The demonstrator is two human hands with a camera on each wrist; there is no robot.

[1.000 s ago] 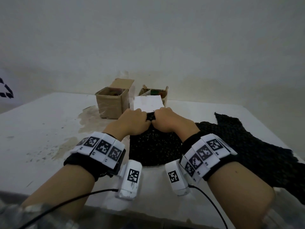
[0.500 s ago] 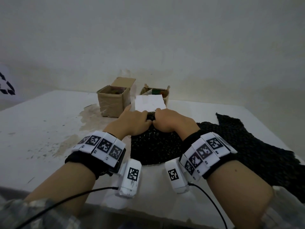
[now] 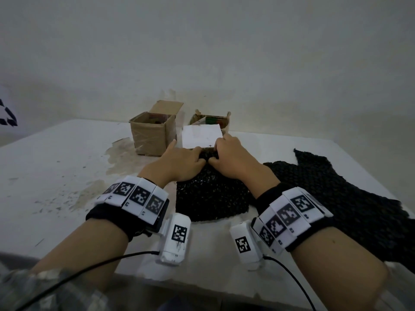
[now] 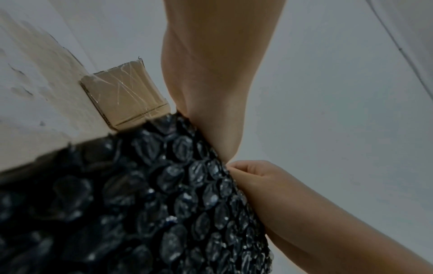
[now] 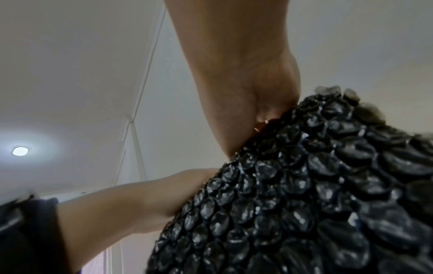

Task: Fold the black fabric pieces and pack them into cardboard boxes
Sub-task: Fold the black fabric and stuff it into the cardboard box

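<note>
White tabletop (image 3: pixel 56 167) is backed by a plain wall. The folded black piece (image 3: pixel 211 198) is gripped at its far edge by the left hand (image 3: pixel 179 163) and right hand (image 3: pixel 231 158), fingers curled into it. Since a second ago that edge has been pushed closer to the white-flapped box (image 3: pixel 202 136), so packing seems next. Another black piece (image 3: pixel 350 198) lies flat, unfolded, beside the taped box (image 3: pixel 152 135).

1. Black folded piece (image 3: pixel 211 198): glossy, bubbled plastic look, each blister catching light.
2. Flat black piece (image 3: pixel 350 198): same bumpy texture, duller.
3. Box (image 3: pixel 151 135): brown cardboard under shiny clear tape.
4. Table (image 3: pixel 56 167): matt white, stained, scuffed.
5. White card (image 3: pixel 201 136): smooth, matt.
</note>
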